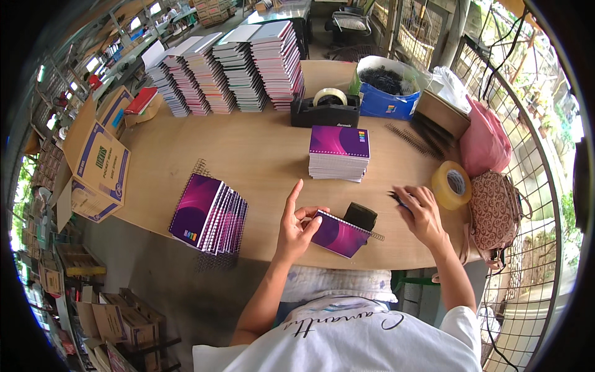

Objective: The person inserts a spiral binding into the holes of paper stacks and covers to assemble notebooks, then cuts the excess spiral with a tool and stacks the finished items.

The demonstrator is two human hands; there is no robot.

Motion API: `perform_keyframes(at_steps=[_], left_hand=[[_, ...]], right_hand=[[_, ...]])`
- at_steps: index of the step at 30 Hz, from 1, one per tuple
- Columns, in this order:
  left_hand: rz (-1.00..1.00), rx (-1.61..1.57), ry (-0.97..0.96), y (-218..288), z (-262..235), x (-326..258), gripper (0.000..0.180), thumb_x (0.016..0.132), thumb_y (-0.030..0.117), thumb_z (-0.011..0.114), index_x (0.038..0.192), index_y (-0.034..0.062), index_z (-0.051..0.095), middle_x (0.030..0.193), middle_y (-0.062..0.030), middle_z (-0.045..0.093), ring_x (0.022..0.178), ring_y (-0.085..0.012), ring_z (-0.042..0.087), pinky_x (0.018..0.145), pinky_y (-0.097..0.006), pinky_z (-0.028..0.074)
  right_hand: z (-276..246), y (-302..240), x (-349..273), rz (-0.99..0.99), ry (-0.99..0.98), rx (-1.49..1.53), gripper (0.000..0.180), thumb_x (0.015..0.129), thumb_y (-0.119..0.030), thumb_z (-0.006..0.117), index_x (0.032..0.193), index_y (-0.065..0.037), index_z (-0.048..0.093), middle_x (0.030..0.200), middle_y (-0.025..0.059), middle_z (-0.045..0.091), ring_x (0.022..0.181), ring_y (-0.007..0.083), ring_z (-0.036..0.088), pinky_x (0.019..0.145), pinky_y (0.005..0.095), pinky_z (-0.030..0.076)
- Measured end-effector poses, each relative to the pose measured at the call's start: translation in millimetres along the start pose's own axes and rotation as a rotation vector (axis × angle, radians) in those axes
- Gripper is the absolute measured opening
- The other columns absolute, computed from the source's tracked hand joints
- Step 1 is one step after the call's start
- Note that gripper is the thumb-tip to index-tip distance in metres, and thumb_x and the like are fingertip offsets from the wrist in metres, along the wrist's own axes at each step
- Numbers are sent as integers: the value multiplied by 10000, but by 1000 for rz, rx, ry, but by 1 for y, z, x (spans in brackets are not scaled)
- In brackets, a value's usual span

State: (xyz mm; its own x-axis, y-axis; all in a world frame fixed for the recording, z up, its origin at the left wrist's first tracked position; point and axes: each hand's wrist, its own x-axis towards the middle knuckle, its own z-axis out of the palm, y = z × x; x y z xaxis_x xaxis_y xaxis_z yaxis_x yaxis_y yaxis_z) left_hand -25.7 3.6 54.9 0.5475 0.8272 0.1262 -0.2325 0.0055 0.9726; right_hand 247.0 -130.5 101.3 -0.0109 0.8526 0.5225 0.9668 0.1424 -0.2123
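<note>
My left hand grips a small purple-covered notebook by its left end, thumb on top and index finger raised. A dark wire coil sticks out past the right end of its punched edge. Right behind the notebook is a black block. To the right, my right hand hovers over the table, fingers closed around a small dark tool whose kind is mostly hidden. Farther back stands a neat stack of purple notebooks. At the left, spiral-bound purple notebooks lie in a leaning pile.
Tall notebook stacks line the far left of the table, behind an open cardboard box. A tape dispenser and blue bin stand at the back. Loose coils, a tape roll and a patterned bag occupy the right.
</note>
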Motion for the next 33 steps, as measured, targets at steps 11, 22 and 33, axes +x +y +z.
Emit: perform_keyframes(at_steps=[11,22,33], left_hand=[[-41,12,21,18,-7,-7,881,863,-57,660,1562,131,158,959,-125,687,882,-113,653,743,-232,536],[106,135,73,13,-2,-18,646,898,-42,645,1463,48,346,1003,-89,661,927,-104,627,754,-226,530],[597,1023,270,220,-94,-11,115,808,-13,435,851,19,537,799,-118,580,777,-280,556,753,-387,441]], right_hand=[[6,-74,103,-810,72,-205,238,671,-167,692,882,-59,701,961,22,626,950,162,589,937,385,439],[11,-77,89,-84,-413,485,193,786,-134,748,916,3,708,947,130,702,822,283,686,725,371,543],[-5,47,-4,226,-142,-24,273,737,-119,784,958,-3,672,921,120,665,877,317,641,761,402,513]])
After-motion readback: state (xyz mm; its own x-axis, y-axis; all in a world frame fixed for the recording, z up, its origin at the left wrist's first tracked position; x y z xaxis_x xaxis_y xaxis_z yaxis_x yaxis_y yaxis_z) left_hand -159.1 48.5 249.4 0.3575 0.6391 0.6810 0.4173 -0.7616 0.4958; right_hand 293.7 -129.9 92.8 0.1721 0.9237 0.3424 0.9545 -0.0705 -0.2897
